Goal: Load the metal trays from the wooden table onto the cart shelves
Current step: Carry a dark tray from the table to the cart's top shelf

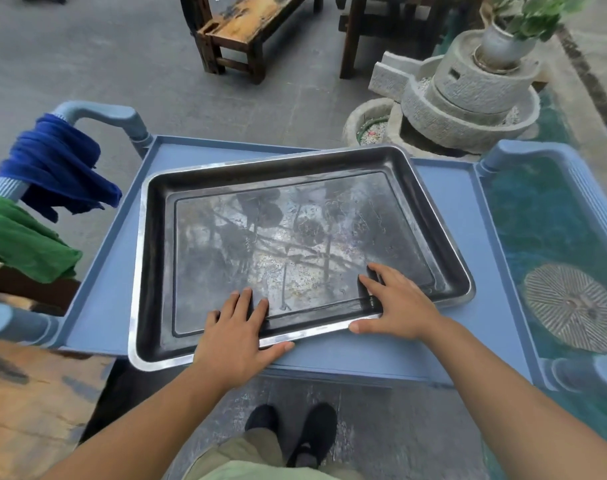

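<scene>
A large rectangular metal tray (pixel 295 188) with a scratched, reflective floor lies slightly askew on the top shelf of a blue plastic cart (pixel 101 299). Its near left corner overhangs the shelf's front edge. My left hand (pixel 236 336) grips the tray's near rim, fingers inside and thumb under the lip. My right hand (pixel 395 303) holds the same rim further right, fingers lying on the tray floor, thumb outside the edge. A corner of the wooden table (pixel 28 400) shows at the lower left.
A blue cloth (pixel 56 164) and a green cloth (pixel 21 240) hang on the cart's left handle. A stone mill fountain (pixel 468 95) and teal water (pixel 544 230) lie right and behind. A wooden bench (pixel 246 29) stands on the pavement beyond. My shoes (pixel 295 434) are below.
</scene>
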Motion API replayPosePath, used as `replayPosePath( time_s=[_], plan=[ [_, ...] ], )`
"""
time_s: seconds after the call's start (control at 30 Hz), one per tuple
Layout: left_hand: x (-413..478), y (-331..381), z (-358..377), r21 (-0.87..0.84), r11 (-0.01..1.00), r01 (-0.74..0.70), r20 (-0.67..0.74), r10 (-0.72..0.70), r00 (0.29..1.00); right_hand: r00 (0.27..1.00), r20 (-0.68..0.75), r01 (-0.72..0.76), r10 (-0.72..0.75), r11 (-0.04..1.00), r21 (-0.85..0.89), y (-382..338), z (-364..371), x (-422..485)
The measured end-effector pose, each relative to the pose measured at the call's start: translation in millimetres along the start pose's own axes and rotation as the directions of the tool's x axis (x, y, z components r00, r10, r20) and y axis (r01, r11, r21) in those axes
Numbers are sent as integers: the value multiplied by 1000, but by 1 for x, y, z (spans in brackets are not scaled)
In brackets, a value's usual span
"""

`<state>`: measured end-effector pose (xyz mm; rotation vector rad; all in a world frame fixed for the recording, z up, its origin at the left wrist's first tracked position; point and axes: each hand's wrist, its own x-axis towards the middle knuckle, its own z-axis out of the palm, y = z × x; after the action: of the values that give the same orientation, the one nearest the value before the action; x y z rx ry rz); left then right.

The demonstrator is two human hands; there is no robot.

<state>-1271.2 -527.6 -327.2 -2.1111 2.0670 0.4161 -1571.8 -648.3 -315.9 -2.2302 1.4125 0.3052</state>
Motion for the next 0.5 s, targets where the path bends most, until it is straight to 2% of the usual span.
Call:
replayPosePath(
  time_s=[0.17,0.27,0.5],
  plan=[
    [1,-3,-2,-27,1000,-16,-6,16,1000,998,59,-34,34,999,-5,-12,-10,-6],
    [3,-7,-5,-50,998,-48,16,49,999,992,69,-110,110,994,0,-22,-11,-15],
    [13,-25,-38,-224,969,-103,217,152,964,934,-193,-305,300,952,6,-71,12,-48]
  ],
)
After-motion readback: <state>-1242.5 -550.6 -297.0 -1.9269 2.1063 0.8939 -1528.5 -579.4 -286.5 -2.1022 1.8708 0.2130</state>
